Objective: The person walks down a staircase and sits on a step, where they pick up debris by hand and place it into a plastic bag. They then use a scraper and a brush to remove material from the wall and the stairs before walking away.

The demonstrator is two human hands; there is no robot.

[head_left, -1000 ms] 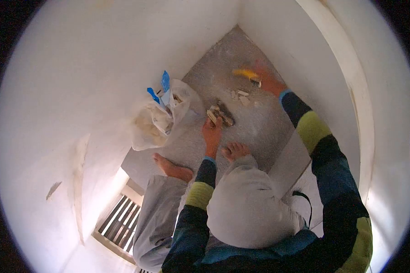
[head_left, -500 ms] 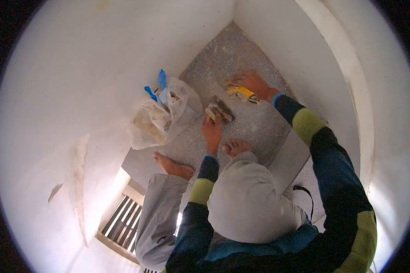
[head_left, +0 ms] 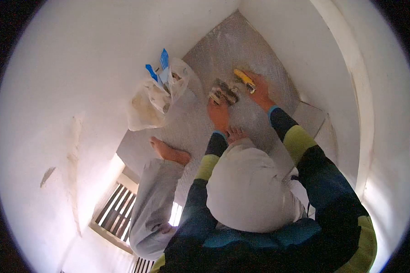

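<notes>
I crouched over a speckled grey floor (head_left: 259, 50) that narrowed into a corner between two white walls (head_left: 86, 59). My left hand (head_left: 219, 113) reached forward and was closed on the near end of a flat pan (head_left: 223, 92) heaped with pale broken scraps; the fingers wrapped its edge, so I took that as a firm hold. The pan lay on the floor about midway between the left wall and the right one, short of the far corner. My right hand (head_left: 261, 91) sat just to the right of it, gripping a yellow-handled tool (head_left: 243, 78); the yellow handle stuck out past my fingers toward the far corner, and its working end met the pan's right side, though I could not tell what kind of head it had. The two hands were near each other, with the pan between them.

To the left of the pan, against the left wall, a thin white plastic bag (head_left: 152, 102) slumped open on the floor, holding pale debris, with blue scraps (head_left: 161, 63) poking up from its mouth. My bare left foot (head_left: 166, 150) rested on the floor's near-left edge, and my right foot (head_left: 234, 133) showed just behind my left wrist. My knees in light grey trousers (head_left: 246, 186) filled the near side. At the near-left, below the floor's edge, a slatted grille (head_left: 116, 214) let in light.
</notes>
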